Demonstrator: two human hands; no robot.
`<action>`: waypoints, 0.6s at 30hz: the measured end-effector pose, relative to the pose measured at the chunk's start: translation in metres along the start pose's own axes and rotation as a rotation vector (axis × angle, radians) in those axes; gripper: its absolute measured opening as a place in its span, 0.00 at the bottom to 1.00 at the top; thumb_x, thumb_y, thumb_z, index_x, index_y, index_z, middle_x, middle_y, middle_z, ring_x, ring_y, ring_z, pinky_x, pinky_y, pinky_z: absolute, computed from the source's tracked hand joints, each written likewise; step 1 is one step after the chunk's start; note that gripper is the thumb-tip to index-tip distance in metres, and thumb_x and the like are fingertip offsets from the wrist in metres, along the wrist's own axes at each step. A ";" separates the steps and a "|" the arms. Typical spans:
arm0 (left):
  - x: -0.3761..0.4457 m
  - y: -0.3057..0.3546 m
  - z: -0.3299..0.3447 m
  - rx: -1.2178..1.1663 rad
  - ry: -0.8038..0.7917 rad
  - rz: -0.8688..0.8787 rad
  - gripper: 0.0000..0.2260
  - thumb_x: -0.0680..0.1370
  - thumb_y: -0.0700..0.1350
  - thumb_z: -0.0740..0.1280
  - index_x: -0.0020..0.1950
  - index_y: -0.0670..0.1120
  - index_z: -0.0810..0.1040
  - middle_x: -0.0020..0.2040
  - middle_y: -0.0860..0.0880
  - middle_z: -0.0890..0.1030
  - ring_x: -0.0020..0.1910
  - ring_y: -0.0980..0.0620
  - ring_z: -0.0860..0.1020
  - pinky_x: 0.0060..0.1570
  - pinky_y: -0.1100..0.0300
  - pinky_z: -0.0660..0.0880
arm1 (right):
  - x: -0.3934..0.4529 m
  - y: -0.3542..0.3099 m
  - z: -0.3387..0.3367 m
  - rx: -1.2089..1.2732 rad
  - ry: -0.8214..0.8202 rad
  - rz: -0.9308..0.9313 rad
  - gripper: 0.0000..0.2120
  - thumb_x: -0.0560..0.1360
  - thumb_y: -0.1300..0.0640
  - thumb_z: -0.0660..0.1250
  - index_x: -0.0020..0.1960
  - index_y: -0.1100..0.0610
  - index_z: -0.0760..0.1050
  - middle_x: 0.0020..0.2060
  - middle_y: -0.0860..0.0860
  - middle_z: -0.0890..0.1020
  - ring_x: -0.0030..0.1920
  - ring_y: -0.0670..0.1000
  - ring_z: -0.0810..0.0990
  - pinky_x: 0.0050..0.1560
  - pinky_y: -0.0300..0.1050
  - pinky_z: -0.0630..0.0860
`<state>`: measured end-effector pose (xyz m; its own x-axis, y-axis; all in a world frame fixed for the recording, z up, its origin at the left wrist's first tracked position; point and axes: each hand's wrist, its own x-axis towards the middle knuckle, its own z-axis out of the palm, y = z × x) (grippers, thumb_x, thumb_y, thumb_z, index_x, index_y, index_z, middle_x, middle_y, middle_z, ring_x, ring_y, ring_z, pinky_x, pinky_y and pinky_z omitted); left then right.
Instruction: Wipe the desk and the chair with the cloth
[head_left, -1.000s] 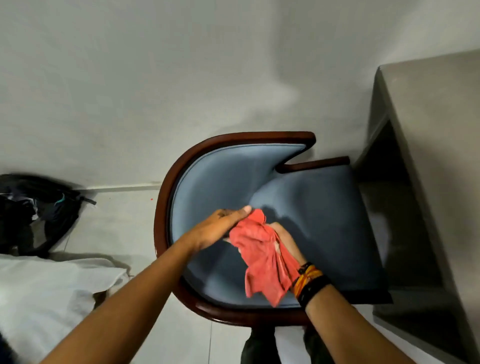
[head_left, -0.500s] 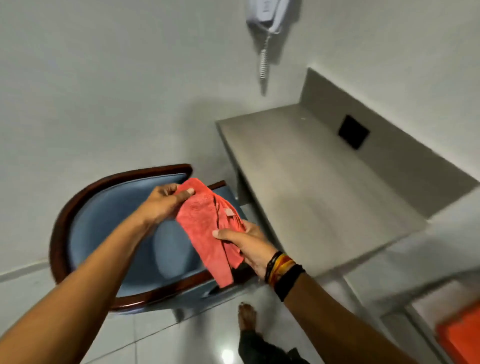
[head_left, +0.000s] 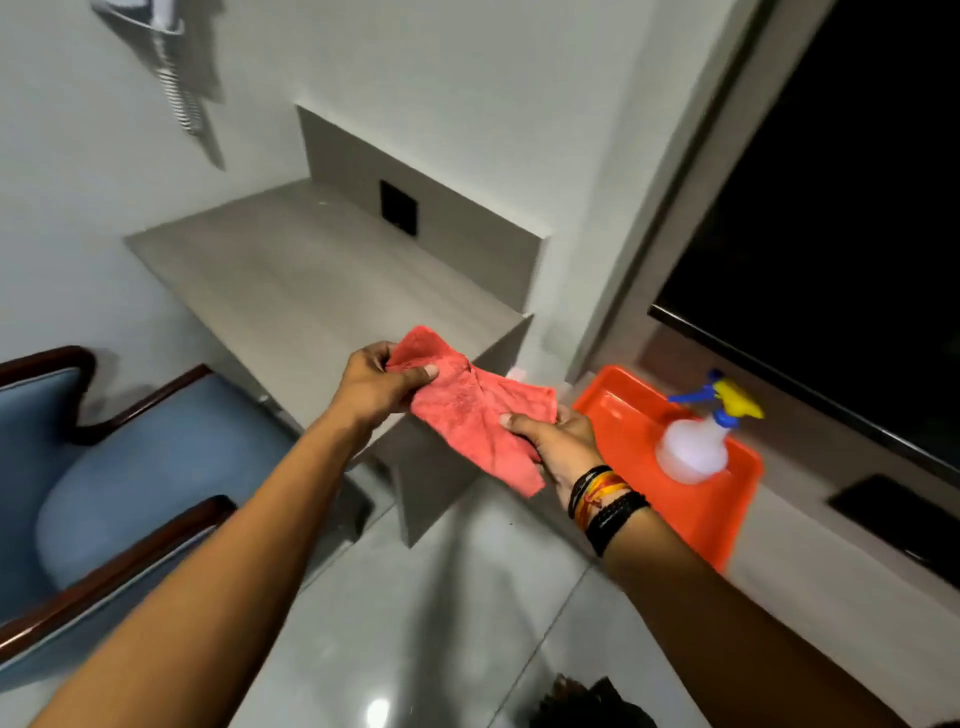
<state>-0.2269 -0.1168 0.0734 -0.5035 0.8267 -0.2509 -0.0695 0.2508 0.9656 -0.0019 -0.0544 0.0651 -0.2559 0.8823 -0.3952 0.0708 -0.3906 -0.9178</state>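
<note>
Cloth (head_left: 470, 415): held stretched over the bench (head_left: 291, 291) corner.
Grip: left hand (head_left: 376, 387) and right hand (head_left: 558, 444) are pinched shut on it.
Room: bench top is bare.

The cloth (head_left: 470, 415) is a red-pink, fuzzy rag, creased and stretched out in the air just over the desk's near right corner, its lower end hanging loose. The desk (head_left: 291, 280) is a bare, pale grey slab set into the wall corner. The chair (head_left: 130, 467), blue-cushioned with dark glossy wooden arms, stands beside the desk's left edge.
</note>
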 end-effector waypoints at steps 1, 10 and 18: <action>0.000 -0.004 0.028 0.002 -0.007 -0.002 0.27 0.67 0.41 0.81 0.58 0.28 0.78 0.47 0.36 0.83 0.41 0.45 0.82 0.44 0.51 0.83 | 0.003 0.002 -0.026 0.005 0.039 -0.006 0.14 0.72 0.71 0.76 0.57 0.63 0.83 0.53 0.61 0.88 0.39 0.51 0.86 0.38 0.40 0.85; 0.012 -0.060 0.268 0.258 -0.025 -0.038 0.15 0.69 0.43 0.77 0.55 0.45 0.84 0.48 0.47 0.87 0.45 0.48 0.84 0.50 0.58 0.81 | 0.049 0.052 -0.232 -0.220 0.177 0.111 0.10 0.73 0.61 0.75 0.54 0.54 0.85 0.48 0.53 0.89 0.49 0.58 0.87 0.47 0.51 0.85; -0.039 -0.065 0.288 0.550 0.152 0.049 0.21 0.80 0.38 0.62 0.73 0.45 0.76 0.72 0.44 0.80 0.70 0.43 0.78 0.72 0.51 0.73 | 0.038 0.068 -0.227 -0.839 0.075 -0.279 0.25 0.78 0.53 0.66 0.74 0.59 0.75 0.69 0.62 0.81 0.69 0.64 0.78 0.69 0.57 0.75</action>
